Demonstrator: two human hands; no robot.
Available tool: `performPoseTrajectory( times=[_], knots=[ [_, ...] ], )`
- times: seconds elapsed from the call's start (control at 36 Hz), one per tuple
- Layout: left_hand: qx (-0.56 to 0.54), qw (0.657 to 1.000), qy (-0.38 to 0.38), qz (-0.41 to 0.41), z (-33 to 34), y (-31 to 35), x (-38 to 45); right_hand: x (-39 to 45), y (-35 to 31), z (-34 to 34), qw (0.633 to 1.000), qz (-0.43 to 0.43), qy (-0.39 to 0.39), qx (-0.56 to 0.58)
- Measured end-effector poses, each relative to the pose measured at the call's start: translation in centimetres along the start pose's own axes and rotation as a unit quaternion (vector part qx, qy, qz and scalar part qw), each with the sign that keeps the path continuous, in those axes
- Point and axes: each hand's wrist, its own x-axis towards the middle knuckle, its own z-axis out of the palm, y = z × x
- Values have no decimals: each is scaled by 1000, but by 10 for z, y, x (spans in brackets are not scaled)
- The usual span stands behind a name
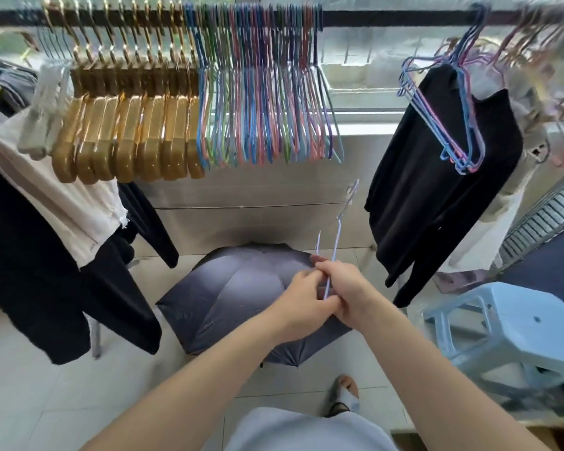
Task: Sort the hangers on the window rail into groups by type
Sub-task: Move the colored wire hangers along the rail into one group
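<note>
A dark window rail (pixel 372 18) runs across the top. A row of gold hangers (pixel 127 135) hangs at its left, with a dense bunch of coloured wire hangers (pixel 267 109) beside them. A smaller bundle of blue and pink wire hangers (pixel 450 125) hangs further right, over a black garment (pixel 437 196). Below the rail, both hands meet on a thin pale-blue wire hanger (pixel 336 242) that points up. My right hand (pixel 349 288) grips its wire. My left hand (pixel 302 302) pinches its lower end.
An open grey umbrella (pixel 235 288) lies on the tiled floor under my hands. A light-blue plastic stool (pixel 515 327) stands at the right. Black and cream clothes (pixel 52 229) hang at the left. More blurred hangers are at the far right of the rail.
</note>
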Motion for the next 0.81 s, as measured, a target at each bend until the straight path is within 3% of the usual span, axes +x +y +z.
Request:
performPoseTrajectory(
  times=[0.14,0.25,0.36,0.56,0.69,0.81],
  knots=[
    [15,999,-34,17,-4,-5,0,10,-18,-39,988,8,64,-143],
    [22,999,44,24,-26,-11,8,16,-37,-78,965,-22,118,-234],
    [-50,986,133,86,-63,4,9,5,-81,-90,954,-57,134,-264],
    [27,965,171,197,-151,98,7,-39,-177,-82,915,-173,176,-320],
    [86,955,193,210,-195,147,16,-51,-224,-83,886,-229,182,-360],
    [129,945,218,208,-219,172,21,-55,-256,-82,895,-242,193,-323]
  ],
)
